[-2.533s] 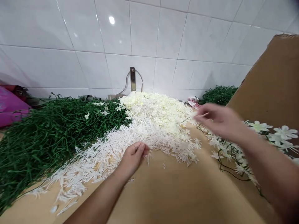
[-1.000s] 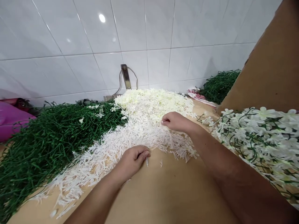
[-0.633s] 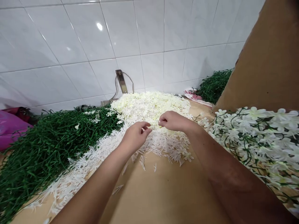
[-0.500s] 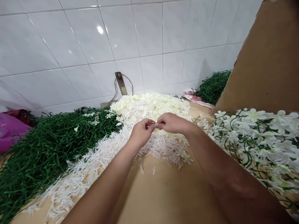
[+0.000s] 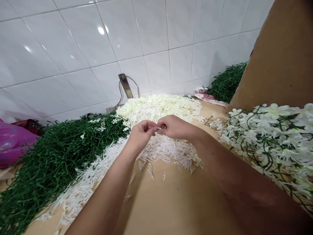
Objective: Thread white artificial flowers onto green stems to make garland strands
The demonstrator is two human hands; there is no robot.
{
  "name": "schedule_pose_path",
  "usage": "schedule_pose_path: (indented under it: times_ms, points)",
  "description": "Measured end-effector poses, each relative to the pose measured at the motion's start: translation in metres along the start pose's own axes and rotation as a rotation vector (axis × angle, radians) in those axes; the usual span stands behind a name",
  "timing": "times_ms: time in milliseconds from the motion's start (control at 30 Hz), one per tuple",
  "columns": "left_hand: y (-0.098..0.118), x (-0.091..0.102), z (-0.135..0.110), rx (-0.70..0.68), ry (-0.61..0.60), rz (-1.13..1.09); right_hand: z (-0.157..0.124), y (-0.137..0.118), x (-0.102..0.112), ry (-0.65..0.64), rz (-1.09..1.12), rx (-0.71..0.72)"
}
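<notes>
- Head view: white glazed tile wall (image 5: 151, 29) behind, brown cardboard tabletop (image 5: 178, 202) in front, tall brown cardboard flap (image 5: 281, 55) at the right.
- Left hand (image 5: 140, 135) and right hand (image 5: 172, 126) meet fingertip to fingertip, raised just above the heap of white plastic stamen sprigs (image 5: 166, 151).
- Both hands are closed in a pinch, thumb against forefinger, on one small white plastic piece (image 5: 157, 126) held between them.
- The piece seems to lie hand to hand, long axis left-right, but is too small to be sure. Neither hand is nearer; each has an end.
- Behind the hands: mound of cream fabric blossoms (image 5: 158, 104).
- Left: tangle of dark green plastic stems (image 5: 49, 156).
- Right, well apart: green vines with white flowers (image 5: 269, 137).
</notes>
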State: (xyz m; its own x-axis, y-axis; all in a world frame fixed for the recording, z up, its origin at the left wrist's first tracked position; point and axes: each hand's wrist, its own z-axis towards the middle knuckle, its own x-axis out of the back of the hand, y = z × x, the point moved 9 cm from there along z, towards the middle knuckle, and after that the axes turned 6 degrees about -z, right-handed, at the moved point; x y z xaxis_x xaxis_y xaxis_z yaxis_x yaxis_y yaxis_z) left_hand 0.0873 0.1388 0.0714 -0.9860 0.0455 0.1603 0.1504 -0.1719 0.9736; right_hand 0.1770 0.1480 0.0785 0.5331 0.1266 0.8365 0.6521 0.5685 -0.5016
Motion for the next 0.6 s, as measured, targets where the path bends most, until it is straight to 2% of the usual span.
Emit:
schedule_pose_path:
  times_ms: [133,233,333,433,467,533,600]
  points:
    - [0.007,0.001,0.003,-0.033,-0.052,0.101,-0.001,0.0,0.0,-0.002,0.11,0.023]
    - [0.017,-0.001,0.008,-0.076,-0.077,0.173,0.0,0.005,0.006,0.052,0.12,-0.006]
    - [0.022,0.004,0.015,-0.102,-0.019,0.171,0.002,0.01,0.018,0.141,0.105,-0.03]
    - [0.007,0.008,0.024,-0.062,0.046,0.42,0.002,0.017,0.034,0.277,0.087,-0.06]
    - [-0.005,0.006,0.027,-0.017,0.019,0.573,0.001,0.018,0.038,0.308,0.085,-0.067]
    - [-0.023,-0.001,0.032,-0.015,-0.025,0.896,0.0,0.02,0.042,0.335,0.099,-0.07]
    - [-0.037,-0.005,0.035,-0.019,-0.013,0.976,0.0,0.02,0.042,0.336,0.131,-0.061]
